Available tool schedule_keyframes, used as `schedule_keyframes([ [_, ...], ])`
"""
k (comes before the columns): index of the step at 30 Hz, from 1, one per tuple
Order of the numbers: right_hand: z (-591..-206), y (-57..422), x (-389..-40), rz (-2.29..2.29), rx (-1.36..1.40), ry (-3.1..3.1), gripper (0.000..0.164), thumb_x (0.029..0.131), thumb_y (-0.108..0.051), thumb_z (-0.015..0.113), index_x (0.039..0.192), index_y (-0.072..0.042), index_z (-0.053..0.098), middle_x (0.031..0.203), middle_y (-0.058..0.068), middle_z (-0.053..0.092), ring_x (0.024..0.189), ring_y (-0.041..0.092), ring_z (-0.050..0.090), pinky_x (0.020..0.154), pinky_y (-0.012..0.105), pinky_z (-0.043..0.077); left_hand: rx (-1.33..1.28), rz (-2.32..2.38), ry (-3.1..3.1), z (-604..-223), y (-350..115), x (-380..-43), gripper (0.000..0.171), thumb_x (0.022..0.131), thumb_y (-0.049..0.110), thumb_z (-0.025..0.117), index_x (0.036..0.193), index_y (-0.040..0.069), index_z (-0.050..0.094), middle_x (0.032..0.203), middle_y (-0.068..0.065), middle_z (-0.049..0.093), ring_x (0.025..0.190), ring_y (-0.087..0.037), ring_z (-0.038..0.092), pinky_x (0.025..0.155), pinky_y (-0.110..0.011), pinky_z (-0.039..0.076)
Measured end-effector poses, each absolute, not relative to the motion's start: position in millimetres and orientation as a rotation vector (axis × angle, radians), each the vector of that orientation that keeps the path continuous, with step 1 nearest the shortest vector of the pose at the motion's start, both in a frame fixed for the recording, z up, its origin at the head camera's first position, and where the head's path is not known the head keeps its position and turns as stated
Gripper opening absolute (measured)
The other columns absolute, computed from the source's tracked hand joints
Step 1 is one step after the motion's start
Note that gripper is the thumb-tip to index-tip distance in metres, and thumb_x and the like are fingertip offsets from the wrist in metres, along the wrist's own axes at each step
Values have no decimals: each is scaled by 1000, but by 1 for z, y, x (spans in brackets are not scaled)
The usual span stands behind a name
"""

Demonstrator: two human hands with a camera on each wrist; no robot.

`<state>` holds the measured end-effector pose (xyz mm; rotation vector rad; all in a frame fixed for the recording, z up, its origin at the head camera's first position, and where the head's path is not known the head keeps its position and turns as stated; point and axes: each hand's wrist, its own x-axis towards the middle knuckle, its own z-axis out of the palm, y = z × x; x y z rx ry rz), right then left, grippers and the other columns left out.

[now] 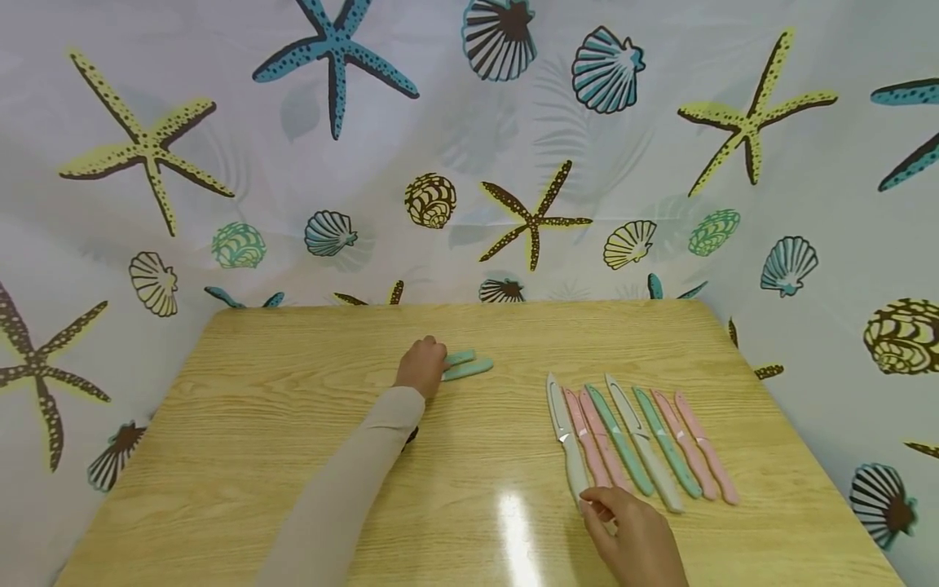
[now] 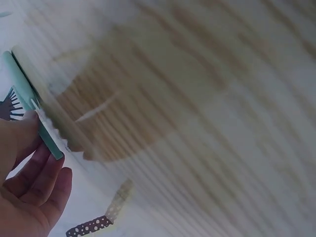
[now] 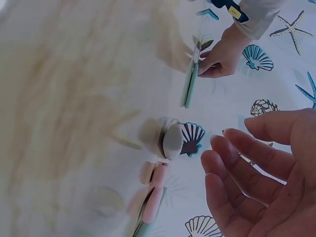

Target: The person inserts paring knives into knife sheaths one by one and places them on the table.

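Observation:
My left hand [image 1: 423,367] is at the table's far middle. Its thumb and fingers pinch a flat green piece [image 2: 50,143] with a squared end. A rounded green handle [image 1: 469,370] lies close beside that piece, its other end hidden by the hand. My right hand [image 1: 634,530] is by the handle end of a white knife [image 1: 575,465], the leftmost in a row. Its fingers are loosely bent and hold nothing; in the right wrist view they stand apart from the white handle end [image 3: 173,140].
Right of the white knife lie pink knives [image 1: 693,448], green knives [image 1: 669,444] and a second white knife [image 1: 645,448], side by side, handles toward me. A patterned curtain [image 1: 440,147] stands behind the wooden table [image 1: 293,350] and along its sides.

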<state>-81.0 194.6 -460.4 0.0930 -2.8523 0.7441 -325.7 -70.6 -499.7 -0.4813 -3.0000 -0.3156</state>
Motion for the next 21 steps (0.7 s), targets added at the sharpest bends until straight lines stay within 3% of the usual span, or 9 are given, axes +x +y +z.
schedule_keyframes([
  [11, -456, 191, -85, 774, 113, -2859, 6, 84, -13, 74, 90, -14, 74, 73, -13, 64, 65, 2, 57, 59, 21, 50, -674, -368, -2857, -489, -93, -310, 20, 94, 16, 63, 106, -1, 63, 95, -13, 66, 84, -24, 64, 71, -31, 56],
  [21, -445, 185, -100, 792, 160, -2862, 6, 86, -13, 73, 91, -13, 74, 77, -11, 65, 68, 2, 58, 61, 21, 50, -808, -571, -2728, -462, -107, -263, 21, 96, 15, 59, 112, 2, 62, 101, -9, 64, 90, -23, 61, 78, -33, 53],
])
